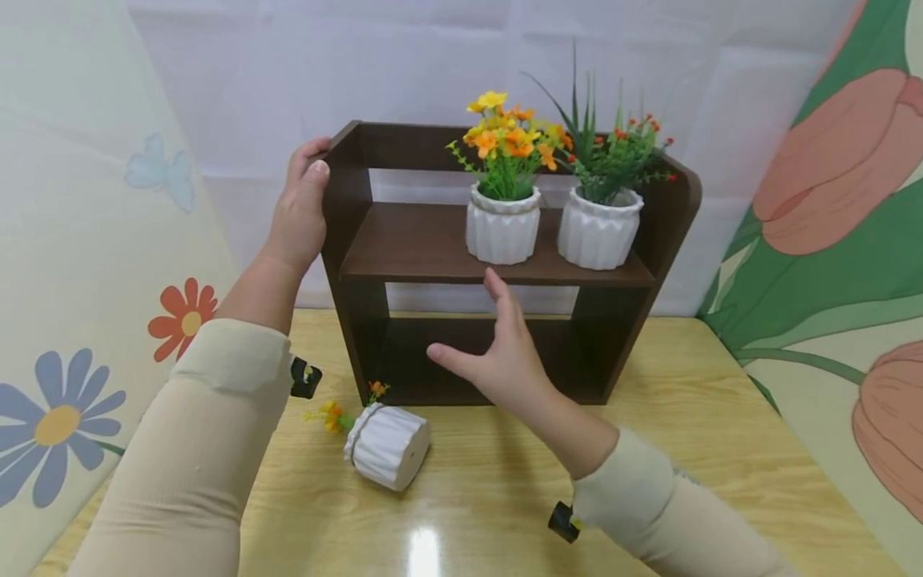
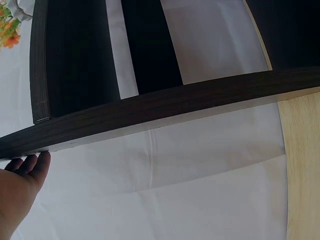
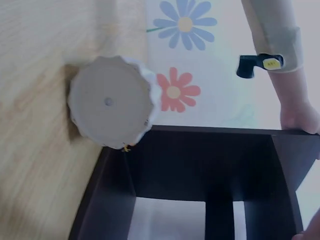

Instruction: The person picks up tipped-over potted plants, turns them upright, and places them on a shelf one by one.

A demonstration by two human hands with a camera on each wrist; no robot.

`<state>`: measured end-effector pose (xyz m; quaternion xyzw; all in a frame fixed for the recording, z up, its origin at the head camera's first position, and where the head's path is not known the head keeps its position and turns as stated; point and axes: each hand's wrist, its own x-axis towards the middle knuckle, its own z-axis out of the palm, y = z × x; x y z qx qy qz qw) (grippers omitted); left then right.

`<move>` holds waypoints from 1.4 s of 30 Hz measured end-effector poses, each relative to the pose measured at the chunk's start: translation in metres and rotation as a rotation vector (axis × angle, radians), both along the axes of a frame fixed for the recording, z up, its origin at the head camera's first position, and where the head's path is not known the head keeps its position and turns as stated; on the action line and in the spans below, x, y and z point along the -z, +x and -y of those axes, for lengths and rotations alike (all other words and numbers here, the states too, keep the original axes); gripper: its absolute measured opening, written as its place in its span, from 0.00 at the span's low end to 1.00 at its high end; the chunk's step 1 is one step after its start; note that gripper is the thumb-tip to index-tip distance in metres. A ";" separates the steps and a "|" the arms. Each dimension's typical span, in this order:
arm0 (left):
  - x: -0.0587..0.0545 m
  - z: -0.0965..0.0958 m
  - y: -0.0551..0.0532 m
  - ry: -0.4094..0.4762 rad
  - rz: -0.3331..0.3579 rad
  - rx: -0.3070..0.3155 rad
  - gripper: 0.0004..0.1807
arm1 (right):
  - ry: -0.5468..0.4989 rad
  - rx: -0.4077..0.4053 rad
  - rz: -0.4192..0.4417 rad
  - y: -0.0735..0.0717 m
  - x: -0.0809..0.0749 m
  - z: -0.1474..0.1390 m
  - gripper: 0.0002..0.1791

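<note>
My left hand (image 1: 299, 210) grips the upper left side of a dark brown two-tier wooden shelf (image 1: 414, 248). In the left wrist view, fingers (image 2: 41, 167) of that hand lie against the side panel. Thumb and forefinger spread apart, my right hand (image 1: 508, 361) holds nothing in front of the lower tier. On the upper tier stand a white pot with yellow and orange flowers (image 1: 503, 228) and a white pot with red-berried greenery (image 1: 600, 232). A third white flower pot (image 1: 389, 445) lies tipped on its side at the shelf's front left, its base towards me.
The shelf stands on a light wood table (image 1: 721, 449) against a white cloth backdrop (image 1: 288, 72). Painted flower panels flank it, with a blue flower (image 1: 58, 425) on the left and pink tulips (image 1: 840, 168) on the right.
</note>
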<state>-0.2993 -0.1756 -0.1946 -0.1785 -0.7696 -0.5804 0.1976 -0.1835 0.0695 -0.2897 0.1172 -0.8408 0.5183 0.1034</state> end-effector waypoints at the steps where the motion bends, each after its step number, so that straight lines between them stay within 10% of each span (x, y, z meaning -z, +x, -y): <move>1: 0.000 0.000 0.000 0.006 -0.002 0.006 0.26 | 0.006 -0.010 0.005 0.001 0.002 0.001 0.59; 42: 0.001 -0.001 -0.001 0.012 -0.003 -0.007 0.26 | 0.358 -0.351 0.194 -0.007 0.070 0.051 0.61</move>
